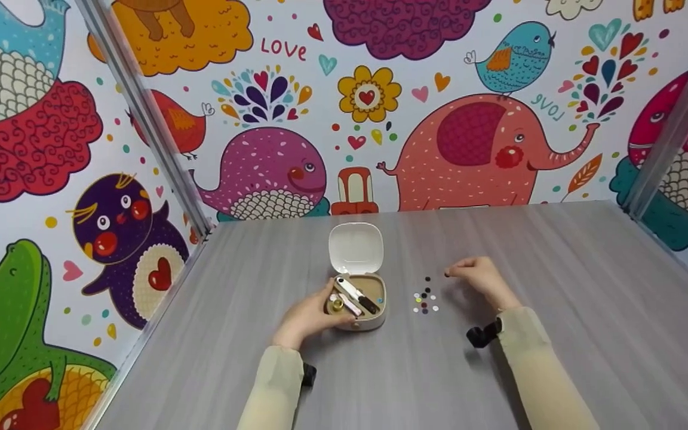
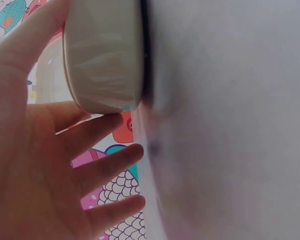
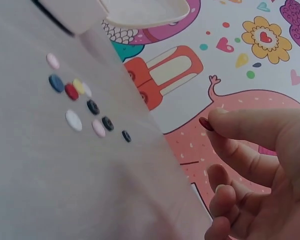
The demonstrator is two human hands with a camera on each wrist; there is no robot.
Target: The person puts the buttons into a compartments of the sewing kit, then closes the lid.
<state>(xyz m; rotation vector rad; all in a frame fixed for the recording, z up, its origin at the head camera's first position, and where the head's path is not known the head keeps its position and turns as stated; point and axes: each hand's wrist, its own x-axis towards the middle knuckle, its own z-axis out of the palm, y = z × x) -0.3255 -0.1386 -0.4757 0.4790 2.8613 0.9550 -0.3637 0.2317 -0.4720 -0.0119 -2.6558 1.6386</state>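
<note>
A small cream box [image 1: 370, 325] with a rounded-square shape stands on the table, its white lid [image 1: 356, 248] raised at the back. My left hand [image 1: 308, 315] grips the box from the left, thumb at the front and index finger behind; the other fingers spread out past it in the left wrist view. Inside lie a long white-and-black tool [image 1: 354, 290], a thin pinkish piece and a small gold round thing [image 1: 337, 306]. Above the table to the right, my right hand [image 1: 484, 282] pinches a dark red button [image 3: 205, 123] between thumb and index finger.
Several loose buttons, among them a white button [image 3: 73, 120], a blue button [image 3: 56, 83] and a black button [image 1: 427, 279], lie on the grey table [image 1: 218, 358] between box and right hand. Patterned wall panels [image 1: 296, 239] close off the table's back and sides.
</note>
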